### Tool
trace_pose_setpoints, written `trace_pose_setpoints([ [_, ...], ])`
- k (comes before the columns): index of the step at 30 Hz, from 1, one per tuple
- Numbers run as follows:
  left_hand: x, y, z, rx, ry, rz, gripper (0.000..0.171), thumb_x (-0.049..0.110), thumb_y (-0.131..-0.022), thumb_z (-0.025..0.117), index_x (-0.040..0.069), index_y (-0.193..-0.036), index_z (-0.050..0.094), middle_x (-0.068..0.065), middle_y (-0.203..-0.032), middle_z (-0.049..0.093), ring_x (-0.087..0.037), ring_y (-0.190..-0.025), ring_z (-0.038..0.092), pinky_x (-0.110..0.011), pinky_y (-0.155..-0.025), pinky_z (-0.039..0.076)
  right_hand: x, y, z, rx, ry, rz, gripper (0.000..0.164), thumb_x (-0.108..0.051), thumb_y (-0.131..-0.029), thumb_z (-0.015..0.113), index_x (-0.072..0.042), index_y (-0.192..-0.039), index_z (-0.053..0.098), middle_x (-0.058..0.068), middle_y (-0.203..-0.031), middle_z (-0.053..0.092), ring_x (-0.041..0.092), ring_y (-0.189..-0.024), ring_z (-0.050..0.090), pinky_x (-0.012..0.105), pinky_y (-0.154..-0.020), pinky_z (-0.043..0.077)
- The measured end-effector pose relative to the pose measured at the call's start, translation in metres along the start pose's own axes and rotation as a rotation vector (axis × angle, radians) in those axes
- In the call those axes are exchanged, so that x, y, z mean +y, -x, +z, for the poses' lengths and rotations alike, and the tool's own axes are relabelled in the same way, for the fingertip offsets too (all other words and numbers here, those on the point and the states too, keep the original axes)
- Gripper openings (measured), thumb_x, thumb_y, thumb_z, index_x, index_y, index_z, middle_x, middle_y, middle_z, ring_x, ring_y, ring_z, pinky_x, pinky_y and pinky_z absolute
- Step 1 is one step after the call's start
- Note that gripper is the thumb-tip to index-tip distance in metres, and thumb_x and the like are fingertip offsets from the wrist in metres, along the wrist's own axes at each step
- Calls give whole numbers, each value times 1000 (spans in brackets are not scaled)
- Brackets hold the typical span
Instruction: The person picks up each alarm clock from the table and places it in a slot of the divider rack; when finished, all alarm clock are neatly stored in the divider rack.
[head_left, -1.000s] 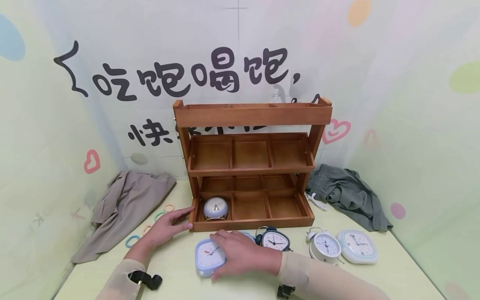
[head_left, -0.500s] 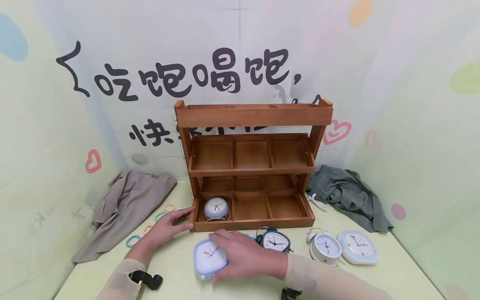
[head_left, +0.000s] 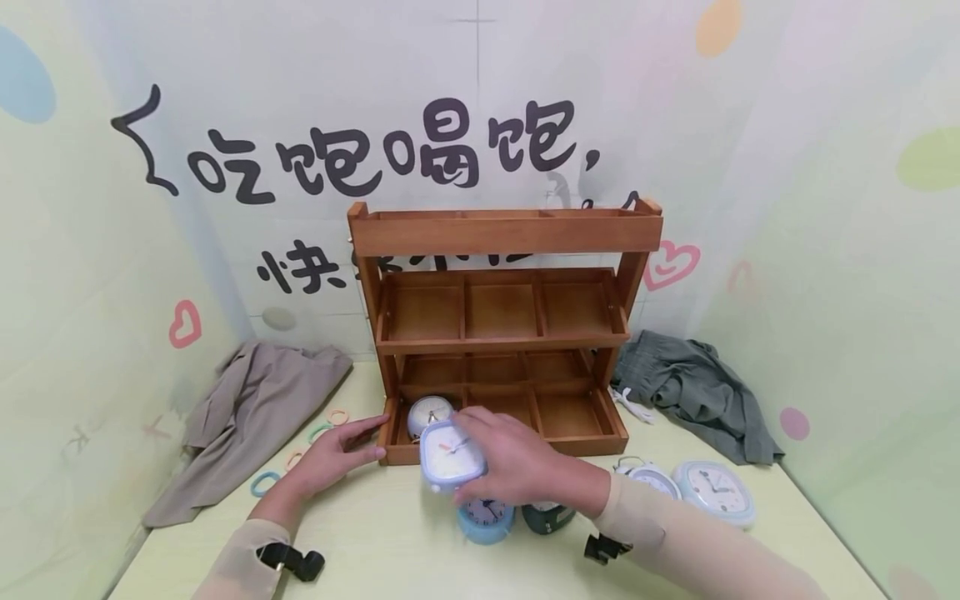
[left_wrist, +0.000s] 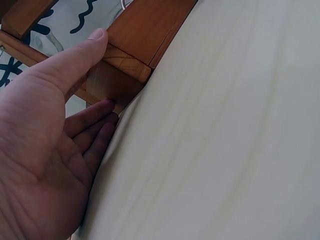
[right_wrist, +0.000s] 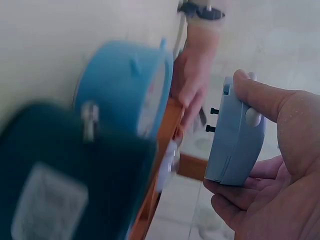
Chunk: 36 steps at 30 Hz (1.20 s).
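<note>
Between thumb and fingers, my right hand (head_left: 517, 458) holds a pale blue squarish alarm clock (head_left: 442, 450) in front of the wooden shelf's bottom tier; the right wrist view shows the clock's side (right_wrist: 230, 145). Below it on the table are a round blue alarm clock (head_left: 486, 527) and a dark green one (head_left: 547, 520), partly covered by my right hand and arm. My left hand (head_left: 330, 458) touches the lower left corner of the wooden shelf (head_left: 510, 332), thumb at the front and fingers along the side (left_wrist: 90, 125). A round lilac clock (head_left: 427, 411) sits in the bottom-left compartment, partly hidden.
A white twin-bell alarm clock (head_left: 649, 477) and a rounded white-and-blue clock (head_left: 716, 492) lie at the right. Brown cloth (head_left: 258, 408) and grey cloth (head_left: 690, 392) flank the shelf. Coloured bands, one a blue ring (head_left: 265, 483), lie at the left.
My right hand has lifted the pale blue clock off the table and carried it up toward the shelf, uncovering the round blue clock. The left hand has stayed in place.
</note>
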<state>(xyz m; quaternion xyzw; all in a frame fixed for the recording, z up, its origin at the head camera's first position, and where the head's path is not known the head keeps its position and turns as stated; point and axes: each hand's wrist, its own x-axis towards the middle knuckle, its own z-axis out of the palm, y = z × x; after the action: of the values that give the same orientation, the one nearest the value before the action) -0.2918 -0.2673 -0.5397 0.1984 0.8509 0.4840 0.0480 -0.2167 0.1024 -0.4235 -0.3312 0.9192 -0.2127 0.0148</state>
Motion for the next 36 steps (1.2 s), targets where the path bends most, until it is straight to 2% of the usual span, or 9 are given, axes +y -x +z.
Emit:
trace_pose_setpoints([
  [9, 0, 2, -2, 0, 5, 6, 63, 34, -105, 82, 18, -162, 61, -9, -165, 57, -38, -154, 51, -48, -128, 41, 33, -12, -15, 82, 11, 48, 108, -52, -87, 96, -8, -171, 43, 10, -168, 49, 28, -136, 60, 49, -112, 58],
  [20, -1, 2, -1, 2, 10, 13, 62, 35, -104, 82, 20, -161, 62, -8, -164, 58, -38, -154, 51, -59, -128, 38, 79, -34, -22, 118, 41, 156, 106, -45, -85, 99, -6, -168, 46, 16, -165, 51, 33, -134, 62, 55, -113, 57],
  [26, -6, 1, 0, 11, 14, 19, 62, 35, -103, 83, 22, -160, 63, -7, -164, 59, -37, -153, 52, -60, -128, 38, 93, -39, -23, 57, 77, 201, 107, -48, -85, 98, -7, -170, 45, 17, -171, 47, 36, -142, 59, 58, -118, 53],
  [36, -7, -1, 1, 20, 17, 24, 61, 35, -103, 84, 22, -160, 64, -6, -163, 59, -36, -153, 53, -55, -128, 40, 102, -44, -18, -70, 138, 205, 105, -56, -83, 96, -9, -166, 51, 13, -165, 54, 29, -135, 62, 52, -115, 55],
])
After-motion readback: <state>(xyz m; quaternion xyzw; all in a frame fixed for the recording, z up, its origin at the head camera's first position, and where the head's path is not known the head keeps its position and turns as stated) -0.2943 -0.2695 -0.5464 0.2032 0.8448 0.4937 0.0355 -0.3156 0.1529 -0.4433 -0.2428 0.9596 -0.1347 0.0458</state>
